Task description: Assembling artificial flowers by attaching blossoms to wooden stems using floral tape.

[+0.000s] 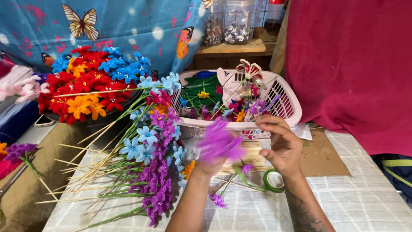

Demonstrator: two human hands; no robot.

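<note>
At centre frame we pinch a blurred purple flower [219, 144] in our left hand [210, 165], raised clear of the table. Our right hand [281, 144] curls half-open beside it, fingertips steadying, with the green tape roll [274, 180] lying just below within reach.

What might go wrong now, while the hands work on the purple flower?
1. The purple flower in the left hand is blurred by motion, so the right hand may slip off it.
2. The green tape roll lies under the right wrist and may get knocked.
3. The small purple bloom lies loose beside the left forearm and could be swept away.
</note>
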